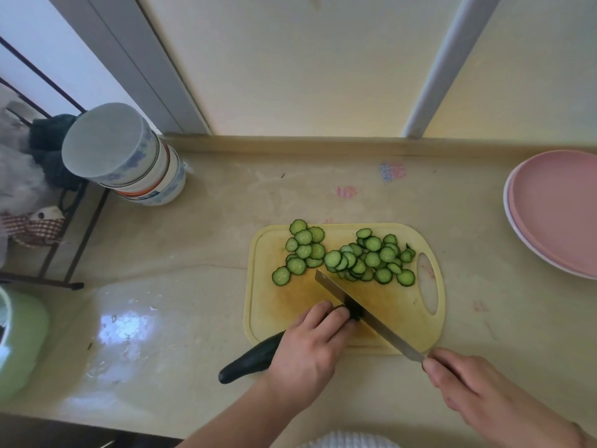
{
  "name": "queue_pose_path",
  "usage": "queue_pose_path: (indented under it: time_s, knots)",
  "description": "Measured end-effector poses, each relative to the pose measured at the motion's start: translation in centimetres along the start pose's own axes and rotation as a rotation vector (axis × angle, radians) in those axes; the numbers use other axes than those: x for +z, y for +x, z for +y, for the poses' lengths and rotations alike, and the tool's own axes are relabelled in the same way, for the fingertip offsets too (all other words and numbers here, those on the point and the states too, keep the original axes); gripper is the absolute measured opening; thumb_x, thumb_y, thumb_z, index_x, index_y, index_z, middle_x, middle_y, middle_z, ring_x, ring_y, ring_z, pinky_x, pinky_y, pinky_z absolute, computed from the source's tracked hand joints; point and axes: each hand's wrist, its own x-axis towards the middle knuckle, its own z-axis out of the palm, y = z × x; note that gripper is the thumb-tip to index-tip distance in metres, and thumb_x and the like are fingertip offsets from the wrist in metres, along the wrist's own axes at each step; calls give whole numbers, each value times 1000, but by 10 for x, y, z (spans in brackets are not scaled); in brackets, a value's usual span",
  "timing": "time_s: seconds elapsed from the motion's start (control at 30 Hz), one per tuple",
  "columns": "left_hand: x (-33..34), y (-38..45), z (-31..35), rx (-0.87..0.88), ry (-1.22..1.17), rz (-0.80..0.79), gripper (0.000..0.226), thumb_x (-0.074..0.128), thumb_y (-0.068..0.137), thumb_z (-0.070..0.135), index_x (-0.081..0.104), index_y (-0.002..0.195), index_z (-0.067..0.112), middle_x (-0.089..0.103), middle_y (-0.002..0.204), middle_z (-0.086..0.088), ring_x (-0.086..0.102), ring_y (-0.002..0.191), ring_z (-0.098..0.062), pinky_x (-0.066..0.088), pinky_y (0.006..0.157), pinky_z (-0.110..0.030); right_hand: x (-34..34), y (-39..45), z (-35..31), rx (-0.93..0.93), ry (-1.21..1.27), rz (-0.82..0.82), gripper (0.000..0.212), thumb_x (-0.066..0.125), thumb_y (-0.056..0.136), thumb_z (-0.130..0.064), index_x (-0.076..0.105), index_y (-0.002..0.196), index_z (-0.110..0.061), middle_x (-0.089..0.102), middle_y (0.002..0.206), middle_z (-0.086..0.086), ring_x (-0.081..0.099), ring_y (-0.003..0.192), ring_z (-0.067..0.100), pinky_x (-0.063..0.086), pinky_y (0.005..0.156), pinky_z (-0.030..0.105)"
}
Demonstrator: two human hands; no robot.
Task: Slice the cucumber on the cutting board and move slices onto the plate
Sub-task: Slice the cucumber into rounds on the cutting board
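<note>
Yellow cutting board (284, 305) carries our slices (349, 257); our left hand (310, 345) curls over the cucumber (248, 362), our right hand (465, 383) grips the knife (371, 316), blade against its cut end

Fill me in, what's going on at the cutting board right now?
A person is slicing a cucumber on the yellow cutting board. The left hand holds the cucumber down, its uncut end sticking off the board's near-left edge. The right hand grips the knife, blade at the cucumber's cut end. Many slices are piled on the far half of the board. The pink plate to the right holds no slices yet.
</note>
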Motion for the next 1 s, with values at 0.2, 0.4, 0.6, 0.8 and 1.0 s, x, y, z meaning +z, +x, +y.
queue_pose_path:
  time_s: [0.2,0.4,0.6,0.8,1.0]
  knots:
    - [2,1,-9,41,-31,10,31,74,87,-1,70,118,2,64,120,-10,59,114,-28,49,99,-36,0,3,-1,-7,-64,48,50,36,86,-59,41,68,-13,37,53,-6,35,51,6,29,52,19]
    - [2,3,-11,46,-36,20,30,72,88,-1,70,118,1,65,120,-9,59,113,-28,47,100,-32,-8,-10,-4,-16,-48,64,52,34,81,-67,40,71,-16,36,53,-3,34,51,6,28,52,24]
    - [3,3,-13,54,-24,21,29,70,91,2,69,120,2,66,122,-9,60,113,-28,50,98,-33,-9,-14,-3,27,-109,84,87,18,63,-97,38,73,-13,36,54,-1,35,51,8,29,52,24]
    - [6,2,-13,43,-27,25,29,70,92,3,69,121,2,65,124,-9,61,114,-28,51,98,-34,-9,-13,-3,9,-124,80,77,18,70,-92,38,74,-18,41,56,0,39,52,9,34,54,26]
    - [8,2,-11,29,-29,27,33,74,87,1,71,120,2,66,123,-8,60,115,-28,49,99,-34,-3,1,-8,-3,-90,42,59,26,85,-69,40,70,-14,38,56,-1,36,52,8,36,55,32]
